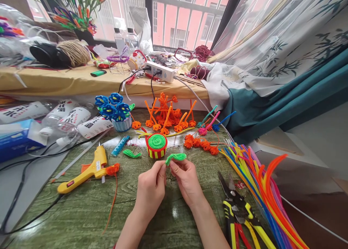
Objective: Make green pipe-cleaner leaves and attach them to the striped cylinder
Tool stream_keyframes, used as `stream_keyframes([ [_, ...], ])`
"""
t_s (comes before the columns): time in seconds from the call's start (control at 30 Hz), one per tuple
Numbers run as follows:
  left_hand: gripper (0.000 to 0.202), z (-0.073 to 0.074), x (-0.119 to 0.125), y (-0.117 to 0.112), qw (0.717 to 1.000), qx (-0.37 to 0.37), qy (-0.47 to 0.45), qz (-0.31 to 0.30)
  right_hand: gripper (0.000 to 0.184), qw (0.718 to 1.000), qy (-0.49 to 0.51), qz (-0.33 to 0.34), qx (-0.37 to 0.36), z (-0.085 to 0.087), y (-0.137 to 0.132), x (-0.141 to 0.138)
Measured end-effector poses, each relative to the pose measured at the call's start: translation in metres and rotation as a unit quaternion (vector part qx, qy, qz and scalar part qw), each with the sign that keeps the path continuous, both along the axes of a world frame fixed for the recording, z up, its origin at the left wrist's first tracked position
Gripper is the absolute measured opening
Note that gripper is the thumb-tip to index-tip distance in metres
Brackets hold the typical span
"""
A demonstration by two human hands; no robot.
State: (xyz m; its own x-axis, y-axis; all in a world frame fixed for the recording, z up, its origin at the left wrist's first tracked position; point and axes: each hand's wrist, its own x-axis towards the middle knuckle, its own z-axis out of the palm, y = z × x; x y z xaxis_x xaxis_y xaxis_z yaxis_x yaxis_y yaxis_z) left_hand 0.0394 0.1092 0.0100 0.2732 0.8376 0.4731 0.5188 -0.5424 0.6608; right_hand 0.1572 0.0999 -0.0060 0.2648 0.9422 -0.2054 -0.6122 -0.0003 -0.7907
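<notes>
Between my two hands is a bent green pipe-cleaner leaf (176, 157). My left hand (152, 182) pinches its left end, with thumb and forefinger pressed together. My right hand (185, 178) grips the leaf from below with its thumb and fingers. Just beyond my hands stands a small round pot (157, 152) with red and yellow stripes and a green spiral top. Left of that pot, a second green leaf (132, 154) lies on the table. The lower fingers of both hands are curled in and partly hidden.
A yellow glue gun (89, 169) lies at left, its cord trailing. Pliers (239, 209) and a bundle of coloured pipe cleaners (261, 183) lie at right. Behind are blue flowers in a pot (121, 123), orange pipe-cleaner flowers (168, 114), and plastic bottles (92, 127).
</notes>
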Motion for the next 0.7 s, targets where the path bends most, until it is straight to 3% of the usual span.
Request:
stream_keyframes([
  [0.4,0.024,-0.009,-0.005,0.003,0.996,0.079,0.044,0.001,0.018,0.998,-0.067,0.019,0.013,0.004,0.0,0.002],
  [0.53,0.021,-0.006,-0.003,-0.002,0.999,0.04,0.002,-0.006,0.022,0.998,-0.054,0.034,0.024,0.006,0.0,0.003],
  [0.7,0.018,0.002,0.003,-0.006,0.993,-0.07,-0.094,0.017,0.029,0.995,-0.033,0.089,0.041,0.012,-0.002,0.004],
])
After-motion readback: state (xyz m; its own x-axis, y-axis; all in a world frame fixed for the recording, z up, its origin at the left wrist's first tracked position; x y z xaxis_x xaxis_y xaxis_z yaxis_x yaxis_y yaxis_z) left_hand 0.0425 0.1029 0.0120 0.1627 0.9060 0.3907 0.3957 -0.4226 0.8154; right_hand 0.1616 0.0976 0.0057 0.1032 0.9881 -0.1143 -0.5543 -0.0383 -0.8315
